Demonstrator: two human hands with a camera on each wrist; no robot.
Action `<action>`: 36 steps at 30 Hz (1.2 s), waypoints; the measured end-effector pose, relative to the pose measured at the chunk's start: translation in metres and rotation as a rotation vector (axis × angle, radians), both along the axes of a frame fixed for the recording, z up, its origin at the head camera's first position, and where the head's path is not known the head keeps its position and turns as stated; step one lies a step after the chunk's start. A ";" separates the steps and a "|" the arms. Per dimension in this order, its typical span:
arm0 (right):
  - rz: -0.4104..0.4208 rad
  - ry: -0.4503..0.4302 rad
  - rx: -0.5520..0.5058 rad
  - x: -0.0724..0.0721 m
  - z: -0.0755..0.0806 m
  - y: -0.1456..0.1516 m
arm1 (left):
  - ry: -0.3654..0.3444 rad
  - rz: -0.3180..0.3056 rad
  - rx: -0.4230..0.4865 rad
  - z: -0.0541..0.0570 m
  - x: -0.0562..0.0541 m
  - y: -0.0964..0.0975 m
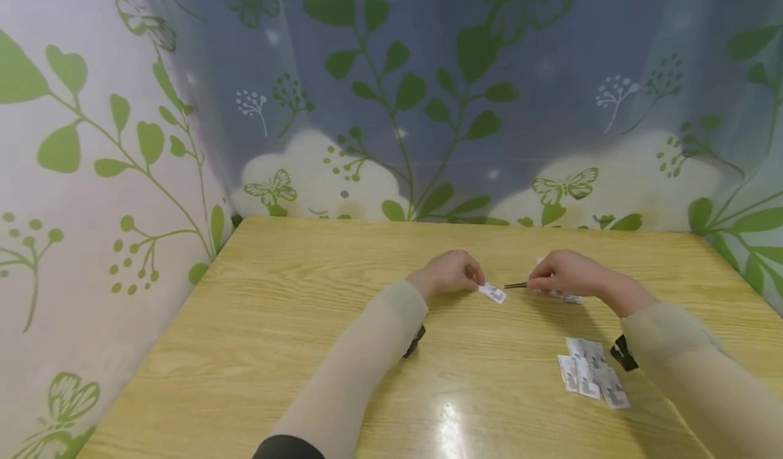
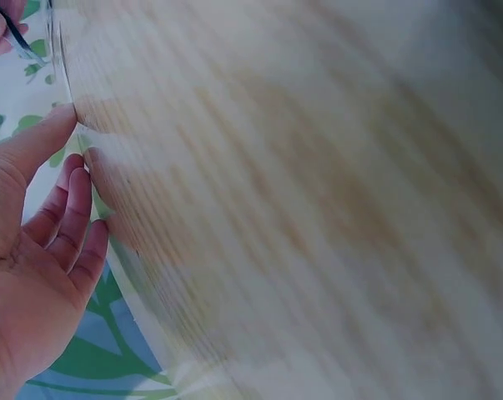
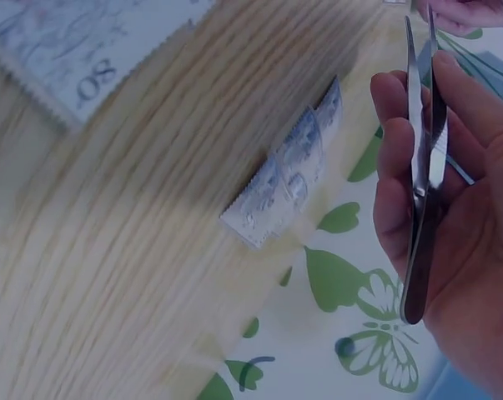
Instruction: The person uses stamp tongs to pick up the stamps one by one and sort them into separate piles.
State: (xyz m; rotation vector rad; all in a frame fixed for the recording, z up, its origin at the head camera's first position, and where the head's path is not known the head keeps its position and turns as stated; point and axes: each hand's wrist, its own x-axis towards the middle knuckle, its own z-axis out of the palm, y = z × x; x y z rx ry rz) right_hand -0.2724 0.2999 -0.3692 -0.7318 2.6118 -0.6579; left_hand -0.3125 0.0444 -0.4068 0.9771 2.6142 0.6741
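My left hand [image 1: 451, 272] pinches one end of a small pale postage stamp [image 1: 493, 294] over the wooden table. In the left wrist view, the thumb and fingers of that hand [image 2: 34, 225] come together at the left, against the blurred table. Slim metal tweezers [image 3: 420, 200] lie in my right hand [image 1: 569, 273], gripped between thumb and fingers, their tips [image 1: 506, 286] pointing left, close to the stamp. Several stamps [image 1: 573, 299] lie under the right hand and are partly hidden by it; the right wrist view shows these overlapping stamps [image 3: 276, 183] with serrated edges.
A spread of several overlapping stamps [image 1: 581, 370] lies nearer me, left of my right sleeve. One stamp marked 80 [image 3: 101, 50] looms large in the right wrist view. Behind the wooden table [image 1: 306, 275] hangs a leaf-patterned curtain [image 1: 391, 105], with more at the sides.
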 end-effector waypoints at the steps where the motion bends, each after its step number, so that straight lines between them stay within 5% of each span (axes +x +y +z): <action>1: -0.001 -0.003 0.000 -0.001 0.000 -0.001 | -0.002 0.002 0.001 0.001 0.000 0.000; 17: 0.016 0.004 -0.019 -0.008 -0.007 -0.010 | 0.014 -0.010 -0.001 0.002 -0.001 0.006; 26: -0.003 0.099 0.009 -0.006 -0.010 -0.017 | 0.002 -0.004 -0.003 0.002 0.000 0.006; 32: -0.006 0.150 0.013 0.005 -0.006 -0.022 | 0.008 -0.044 0.053 -0.001 0.000 -0.001; 36: 0.005 0.181 0.002 0.022 0.001 -0.026 | 0.032 -0.071 0.128 0.003 0.010 -0.013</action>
